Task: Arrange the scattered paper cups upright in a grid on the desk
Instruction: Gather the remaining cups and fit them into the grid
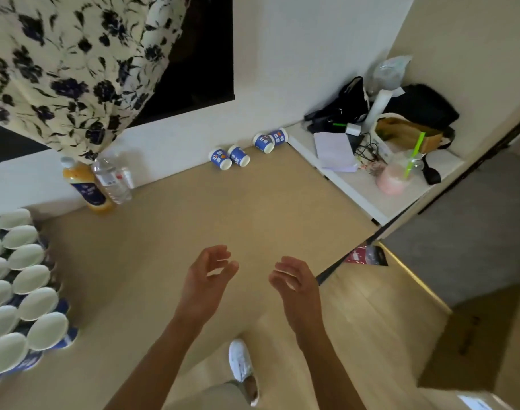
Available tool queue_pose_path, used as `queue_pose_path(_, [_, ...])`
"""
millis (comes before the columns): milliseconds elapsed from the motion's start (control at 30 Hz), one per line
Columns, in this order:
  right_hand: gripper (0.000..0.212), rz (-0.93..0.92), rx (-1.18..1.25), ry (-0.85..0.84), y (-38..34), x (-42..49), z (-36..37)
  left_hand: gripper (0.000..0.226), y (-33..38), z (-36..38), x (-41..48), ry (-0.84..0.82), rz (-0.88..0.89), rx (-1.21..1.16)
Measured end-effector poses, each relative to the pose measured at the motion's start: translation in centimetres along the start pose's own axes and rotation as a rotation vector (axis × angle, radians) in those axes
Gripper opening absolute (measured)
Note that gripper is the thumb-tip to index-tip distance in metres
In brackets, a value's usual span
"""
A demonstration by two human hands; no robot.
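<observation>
Paper cups stood upright in tight rows (25, 279) at the left edge of the tan desk (193, 217), rims touching, their white insides facing the head camera and blue printed walls showing only at the outer edge of the block. Four more lay on their sides along the far wall. One pair (220, 158) (239, 155) lay side by side with mouths toward the viewer, and a second pair (264, 143) (278, 136) lay just to the right in the corner by a white shelf (356, 184).

Both hands hovered over the middle of the desk, well apart from every cup. The left hand (207, 270) and the right hand (295, 279) had loosely curled fingers with nothing in them, palms turned toward each other.

Near the back wall a juice bottle (87, 187) held orange liquid. Beside it stood a clear water bottle (112, 180) whose fill level was hard to make out. On the shelf, a lidded cup (393, 179) with a green straw held a pale pink drink, next to a tan bag (406, 134).
</observation>
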State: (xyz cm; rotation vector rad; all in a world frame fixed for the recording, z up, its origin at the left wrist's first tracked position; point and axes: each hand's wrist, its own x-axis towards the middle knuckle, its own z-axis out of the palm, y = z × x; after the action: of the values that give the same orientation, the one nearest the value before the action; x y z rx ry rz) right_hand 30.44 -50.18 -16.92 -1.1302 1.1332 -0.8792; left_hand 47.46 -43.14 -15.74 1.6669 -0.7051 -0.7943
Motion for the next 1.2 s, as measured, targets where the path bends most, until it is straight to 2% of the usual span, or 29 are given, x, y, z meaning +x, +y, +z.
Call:
queue_pose_path(200, [0.032, 0.05, -0.138, -0.049, -2.1, 9.3, -0.4, 0.027, 1.0, 5.1, 8.0, 0.028, -0.085, -0.059])
queue_pose_path(333, [0.033, 0.067, -0.162, -0.112, -3.2, 14.3, 1.4, 0.028, 2.5, 5.5, 10.8, 0.054, -0.112, -0.056])
queue_pose_path(667, [0.038, 0.142, -0.327, -0.319, -2.2, 31.4, 6.8, 0.028, 3.7, 6.4, 16.9, 0.341, -0.197, -0.083])
queue_pose_path(833, [0.05, 0.092, -0.445, -0.317, -1.3, 41.4, 10.2, 0.028, 3.6, 7.6, 18.5, 0.461, -0.251, -0.069])
queue_pose_path(1033, [0.067, -0.014, -0.706, -0.364, 1.3, 51.9, 15.0, 0.028, 2.5, 9.8, 18.9, 0.541, -0.315, -0.087])
queue_pose_path(1200, [0.081, -0.047, -0.781, -0.444, 4.1, 56.6, 18.2, 0.045, 2.3, 11.6, 18.3, 0.575, -0.34, -0.063])
